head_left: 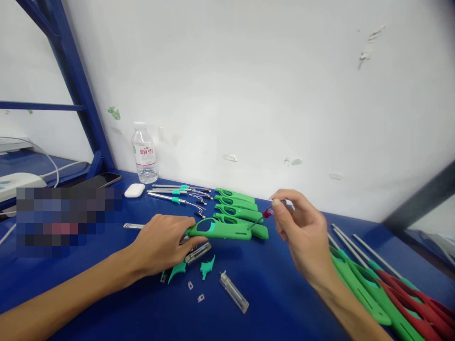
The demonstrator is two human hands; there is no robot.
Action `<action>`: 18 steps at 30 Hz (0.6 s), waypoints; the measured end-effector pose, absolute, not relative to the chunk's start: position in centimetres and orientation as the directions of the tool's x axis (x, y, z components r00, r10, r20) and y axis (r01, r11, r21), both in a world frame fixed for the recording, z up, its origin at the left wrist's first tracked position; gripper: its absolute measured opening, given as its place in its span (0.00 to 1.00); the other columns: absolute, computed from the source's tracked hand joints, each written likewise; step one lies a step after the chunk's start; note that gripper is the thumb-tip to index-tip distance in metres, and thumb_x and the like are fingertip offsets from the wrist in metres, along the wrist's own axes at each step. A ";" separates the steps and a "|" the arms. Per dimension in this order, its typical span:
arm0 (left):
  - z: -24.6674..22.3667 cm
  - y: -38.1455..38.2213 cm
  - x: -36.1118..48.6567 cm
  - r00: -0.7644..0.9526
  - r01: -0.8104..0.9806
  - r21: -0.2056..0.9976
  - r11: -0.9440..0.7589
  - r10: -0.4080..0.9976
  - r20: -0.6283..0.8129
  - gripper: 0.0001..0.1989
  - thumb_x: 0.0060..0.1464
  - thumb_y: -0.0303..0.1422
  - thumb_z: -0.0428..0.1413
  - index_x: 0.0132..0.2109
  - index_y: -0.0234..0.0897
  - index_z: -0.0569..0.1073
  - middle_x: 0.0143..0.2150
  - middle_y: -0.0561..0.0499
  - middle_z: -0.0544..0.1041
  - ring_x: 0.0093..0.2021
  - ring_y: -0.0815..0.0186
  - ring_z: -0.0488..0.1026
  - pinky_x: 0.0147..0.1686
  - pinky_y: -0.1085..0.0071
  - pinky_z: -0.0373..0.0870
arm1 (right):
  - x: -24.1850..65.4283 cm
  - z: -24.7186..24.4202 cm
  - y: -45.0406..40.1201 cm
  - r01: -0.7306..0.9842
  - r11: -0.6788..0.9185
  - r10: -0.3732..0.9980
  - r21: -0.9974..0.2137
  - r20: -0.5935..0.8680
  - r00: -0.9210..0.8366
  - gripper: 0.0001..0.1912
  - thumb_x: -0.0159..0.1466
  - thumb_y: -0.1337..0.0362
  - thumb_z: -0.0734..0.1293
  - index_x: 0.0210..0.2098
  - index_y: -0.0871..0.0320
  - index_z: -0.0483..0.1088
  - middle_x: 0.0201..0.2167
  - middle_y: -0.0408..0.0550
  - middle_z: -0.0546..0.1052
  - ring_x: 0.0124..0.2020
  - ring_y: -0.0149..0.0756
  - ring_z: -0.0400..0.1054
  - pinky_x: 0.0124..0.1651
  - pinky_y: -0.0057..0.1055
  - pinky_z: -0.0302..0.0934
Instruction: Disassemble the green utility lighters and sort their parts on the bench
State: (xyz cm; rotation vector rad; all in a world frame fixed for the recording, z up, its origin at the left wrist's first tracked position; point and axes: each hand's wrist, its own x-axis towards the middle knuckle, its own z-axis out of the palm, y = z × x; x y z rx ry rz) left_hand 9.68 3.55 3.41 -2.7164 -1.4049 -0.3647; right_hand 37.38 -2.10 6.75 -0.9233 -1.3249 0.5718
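My left hand [167, 241] grips a green lighter [225, 230] by its barrel end; the metal tube [133, 226] sticks out to the left of my fist. My right hand [302, 227] is closed on a screwdriver with a red handle [269, 211]. The screwdriver's tip meets the lighter body near its right end. Just behind lie several green lighter shells [236, 195] in a row. In front are a clear fuel tank [234, 292], a teal trigger [207, 266] and small pale clips [201, 298]. Another clear tank [197, 253] lies below my left hand.
Metal tubes with wires [170, 196] lie at the back, near a white earphone case [134, 190] and a water bottle [145, 154]. Green and red lighters [408, 293] are piled at the right. A phone [106, 178] and white power strip [23, 184] are at the left.
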 end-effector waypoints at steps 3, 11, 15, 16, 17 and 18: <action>3.3 3.6 9.6 0.558 0.810 0.052 -0.585 0.794 0.241 0.23 0.68 0.54 0.47 0.36 0.42 0.70 0.31 0.52 0.81 0.31 0.57 0.77 0.28 0.67 0.49 | 37.4 6.8 -2.1 0.159 0.528 0.811 -0.834 0.551 0.197 0.11 0.72 0.51 0.70 0.49 0.46 0.77 0.41 0.42 0.78 0.19 0.20 0.60 0.19 0.20 0.55; 3.4 3.5 9.7 0.555 0.813 0.046 -0.580 0.797 0.239 0.23 0.68 0.54 0.48 0.34 0.41 0.69 0.29 0.52 0.80 0.30 0.58 0.76 0.28 0.67 0.48 | 37.4 6.8 -2.0 0.204 0.542 0.791 -0.815 0.577 0.205 0.11 0.69 0.51 0.73 0.46 0.48 0.78 0.37 0.42 0.76 0.21 0.22 0.58 0.20 0.22 0.53; 3.5 3.5 9.8 0.553 0.815 0.045 -0.577 0.799 0.237 0.22 0.68 0.53 0.48 0.34 0.41 0.70 0.30 0.52 0.80 0.30 0.59 0.76 0.28 0.68 0.48 | 37.4 6.8 -2.1 0.182 0.530 0.806 -0.828 0.559 0.197 0.12 0.74 0.50 0.66 0.50 0.47 0.77 0.34 0.42 0.76 0.21 0.24 0.61 0.20 0.23 0.56; 3.6 3.5 9.8 0.553 0.815 0.045 -0.577 0.799 0.236 0.22 0.68 0.53 0.48 0.34 0.41 0.70 0.30 0.52 0.80 0.30 0.59 0.76 0.28 0.67 0.48 | 37.4 6.8 -2.1 0.181 0.538 0.800 -0.823 0.566 0.198 0.12 0.74 0.50 0.67 0.48 0.48 0.77 0.29 0.40 0.73 0.21 0.25 0.61 0.21 0.23 0.57; 3.6 3.5 9.7 0.554 0.815 0.044 -0.578 0.799 0.235 0.22 0.68 0.53 0.48 0.34 0.41 0.70 0.30 0.52 0.80 0.30 0.59 0.76 0.28 0.67 0.49 | 37.4 6.8 -2.1 0.186 0.542 0.795 -0.820 0.572 0.202 0.12 0.72 0.50 0.69 0.47 0.49 0.77 0.24 0.38 0.69 0.21 0.26 0.60 0.21 0.23 0.57; 3.6 3.5 9.7 0.555 0.814 0.044 -0.579 0.798 0.234 0.22 0.68 0.53 0.48 0.34 0.41 0.70 0.29 0.52 0.80 0.29 0.59 0.76 0.28 0.67 0.49 | 37.4 6.8 -2.1 0.193 0.542 0.791 -0.818 0.575 0.210 0.11 0.71 0.50 0.71 0.47 0.49 0.77 0.21 0.36 0.66 0.21 0.27 0.60 0.21 0.22 0.56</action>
